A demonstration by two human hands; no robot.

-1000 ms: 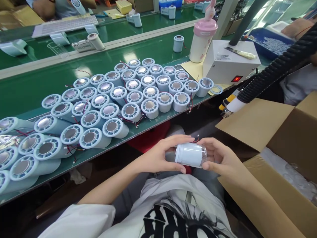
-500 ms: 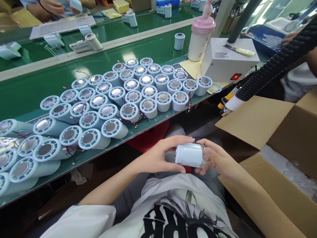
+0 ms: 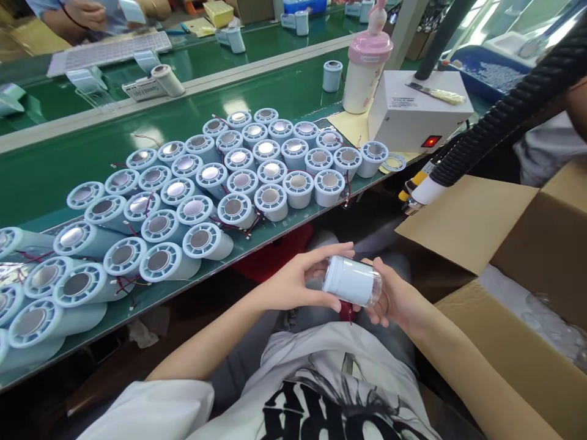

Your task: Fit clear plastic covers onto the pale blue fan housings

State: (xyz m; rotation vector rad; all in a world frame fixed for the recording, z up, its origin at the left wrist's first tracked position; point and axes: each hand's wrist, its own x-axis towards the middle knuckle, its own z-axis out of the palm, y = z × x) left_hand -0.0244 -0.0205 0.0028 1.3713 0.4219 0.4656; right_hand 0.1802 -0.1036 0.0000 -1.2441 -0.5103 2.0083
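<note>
Both my hands hold one pale blue cylinder [image 3: 352, 280] with a clear end, lying sideways above my lap. My left hand [image 3: 293, 282] grips its left end with thumb below and fingers over the top. My right hand [image 3: 395, 296] cups the clear right end from underneath. Several like cylinders [image 3: 238, 174] with metal discs on top stand packed together on the green bench [image 3: 55, 171] ahead. More of them lie tilted at the left [image 3: 68, 281], with thin red wires between them.
An open cardboard box [image 3: 513, 256] with clear plastic parts stands at my right. A black corrugated hose [image 3: 499, 116], a white box with a red switch [image 3: 419, 119] and a pink-lidded cup [image 3: 364, 67] sit at the bench's right end. Another person's hands work at the far left.
The cylinder has tilted slightly and my right hand has slid from around its end to beneath it. My left hand stays on the left end.
</note>
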